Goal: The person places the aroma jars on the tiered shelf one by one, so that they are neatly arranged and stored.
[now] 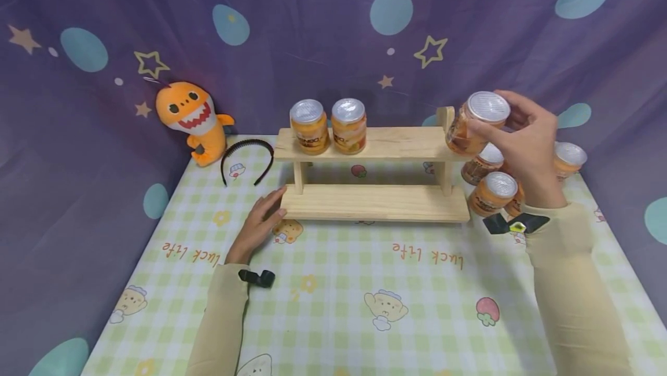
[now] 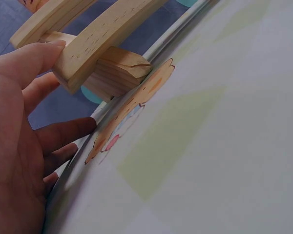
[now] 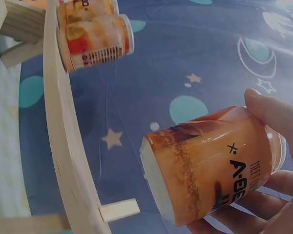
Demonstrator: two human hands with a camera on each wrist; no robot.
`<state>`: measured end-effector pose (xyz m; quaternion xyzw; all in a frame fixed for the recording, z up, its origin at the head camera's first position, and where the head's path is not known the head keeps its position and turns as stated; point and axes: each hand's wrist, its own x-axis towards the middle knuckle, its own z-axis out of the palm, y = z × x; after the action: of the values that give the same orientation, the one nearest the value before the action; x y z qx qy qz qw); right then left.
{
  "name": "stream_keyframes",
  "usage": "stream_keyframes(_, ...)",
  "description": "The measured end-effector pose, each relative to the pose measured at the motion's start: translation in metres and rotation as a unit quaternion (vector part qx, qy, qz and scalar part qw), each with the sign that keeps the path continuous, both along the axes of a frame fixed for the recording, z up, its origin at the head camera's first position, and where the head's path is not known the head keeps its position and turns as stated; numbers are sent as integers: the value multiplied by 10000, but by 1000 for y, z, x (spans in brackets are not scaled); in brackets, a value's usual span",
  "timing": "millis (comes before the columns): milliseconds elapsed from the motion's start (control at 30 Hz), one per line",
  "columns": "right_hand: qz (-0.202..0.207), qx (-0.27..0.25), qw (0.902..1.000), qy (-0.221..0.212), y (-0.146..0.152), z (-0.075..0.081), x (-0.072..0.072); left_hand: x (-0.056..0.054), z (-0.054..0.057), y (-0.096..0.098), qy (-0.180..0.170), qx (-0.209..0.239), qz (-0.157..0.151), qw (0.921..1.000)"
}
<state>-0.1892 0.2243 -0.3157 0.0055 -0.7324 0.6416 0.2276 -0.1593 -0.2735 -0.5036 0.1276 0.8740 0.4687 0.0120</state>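
Observation:
My right hand (image 1: pixel 531 132) grips an orange can (image 1: pixel 466 127) with a silver lid. It holds the can at the right end of the wooden two-tier shelf (image 1: pixel 396 143), level with the upper board. In the right wrist view the can (image 3: pixel 210 170) is tilted, apart from the board. Two similar cans, one at the left end (image 1: pixel 311 132) and another can (image 1: pixel 349 127) beside it, stand upright on the upper board. My left hand (image 1: pixel 256 226) touches the left end of the lower board (image 1: pixel 375 202). In the left wrist view its thumb rests on the wood, with the fingers spread and fairly straight.
Several more cans (image 1: pixel 492 193) stand on the table right of the shelf, partly hidden by the right hand. A black headband (image 1: pixel 247 143) lies left of the shelf, near an orange shark plush (image 1: pixel 190 118). A purple curtain (image 1: pixel 312 28) hangs behind the checked tablecloth (image 1: pixel 344 283).

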Motion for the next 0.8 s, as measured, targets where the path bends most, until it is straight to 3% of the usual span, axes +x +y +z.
stream_keyframes(167, 32, 325, 9995, -8, -12, 1, -5, 0, -1, 0, -37, 36, -1, 10000)
stream_keyframes(467, 207, 472, 9986, 95, -32, 3, -14, 1, 0, -1, -43, 32, -23, 10000)
stream_keyframes(800, 457, 641, 9968, -159, -49, 0, -22, 0, 1, 0, -37, 23, -3, 10000)
